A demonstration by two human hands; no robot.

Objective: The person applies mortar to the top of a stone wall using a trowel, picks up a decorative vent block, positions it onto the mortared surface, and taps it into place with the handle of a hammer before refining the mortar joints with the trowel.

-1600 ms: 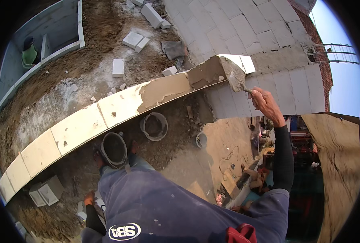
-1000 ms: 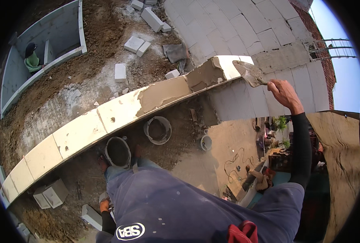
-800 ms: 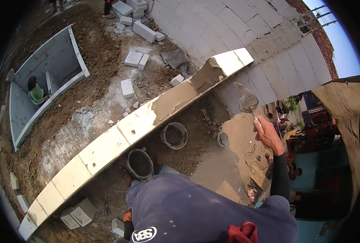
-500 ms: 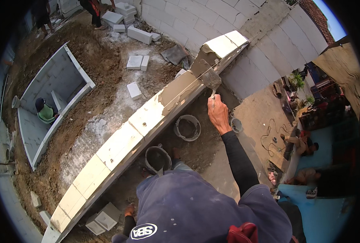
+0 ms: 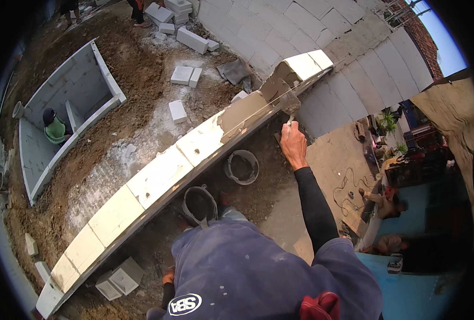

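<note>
A: Text check, quick. Any lettering?
B: One spot: a white-outlined oval emblem with bold white characters inside point(image 5: 185, 304).
A: On what?
B: The wearer's faded navy-blue cloth shirt point(image 5: 258, 269), left side of the torso, close to the lower edge of the view.
A: Orientation?
B: Tilted, right end higher than left. Whole oval shows, shirt's dark cloth fills it behind the characters.
A: Transcribe?
B: No, logging by shape and colour only: short row of thick characters, one line, white on dark.
A: Others?
B: Nothing else I can read. Next.
</note>
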